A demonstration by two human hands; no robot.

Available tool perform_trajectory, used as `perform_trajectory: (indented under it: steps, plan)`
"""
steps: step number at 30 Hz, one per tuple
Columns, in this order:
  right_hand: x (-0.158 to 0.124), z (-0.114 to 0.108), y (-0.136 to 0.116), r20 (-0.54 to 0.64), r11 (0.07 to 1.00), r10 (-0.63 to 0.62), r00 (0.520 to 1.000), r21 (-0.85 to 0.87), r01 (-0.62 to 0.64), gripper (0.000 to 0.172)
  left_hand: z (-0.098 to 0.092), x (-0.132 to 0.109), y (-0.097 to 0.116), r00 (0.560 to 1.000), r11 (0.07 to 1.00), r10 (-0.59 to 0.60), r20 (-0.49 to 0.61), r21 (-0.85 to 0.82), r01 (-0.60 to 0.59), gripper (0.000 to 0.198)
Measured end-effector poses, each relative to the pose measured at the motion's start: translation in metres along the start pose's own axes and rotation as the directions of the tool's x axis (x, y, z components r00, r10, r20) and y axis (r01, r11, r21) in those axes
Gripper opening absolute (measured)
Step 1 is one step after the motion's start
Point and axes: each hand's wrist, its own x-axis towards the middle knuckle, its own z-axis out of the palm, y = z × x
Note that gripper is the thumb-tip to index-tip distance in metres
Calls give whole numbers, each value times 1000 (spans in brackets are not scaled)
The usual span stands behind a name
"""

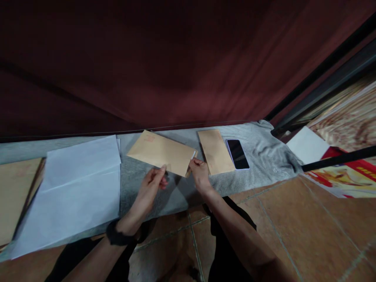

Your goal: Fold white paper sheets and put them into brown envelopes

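Note:
A brown paper envelope (161,151) with red print at its far left corner lies at a slant in front of me, a narrow white strip showing at its right end. My right hand (199,173) pinches that right end between thumb and fingers. At the envelope's lower edge is my left hand (153,183), its fingers loosely bent and the thumb apart from them. The left thumb tip overlaps the edge; whether it presses on the paper I cannot tell. To the right, a second brown envelope (216,152) lies flat beside a dark-screened phone (238,154).
White paper sheets (82,184) and more brown envelopes (16,196) lie at the left on the grey cloth (258,156). Dark red fabric (188,70) hangs behind. A dark bar (337,158) and a red-yellow printed box (349,176) are at the right, above a tiled floor (282,219).

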Motion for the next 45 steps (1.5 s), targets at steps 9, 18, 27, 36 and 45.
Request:
perform_trajectory:
  steps: [9,18,27,36,45]
  plan:
    - [-14,13,3,82,1000,12,997,9,-13,30,24,4,-7,970,813,-212,119,-529,243,30]
    - [-9,3,0,194,995,92,977,17,-97,26,8,18,-10,962,820,-182,205,-509,263,33]
    - [-8,4,-2,179,990,132,975,29,-139,29,5,22,-8,953,818,-200,229,-496,291,40]
    - [-12,4,-1,159,989,145,977,-47,-139,22,1,24,-3,959,868,-202,197,-418,269,34]
    - [-5,-22,-9,109,996,30,994,-92,-20,30,-27,43,-3,951,914,-205,233,-302,271,49]
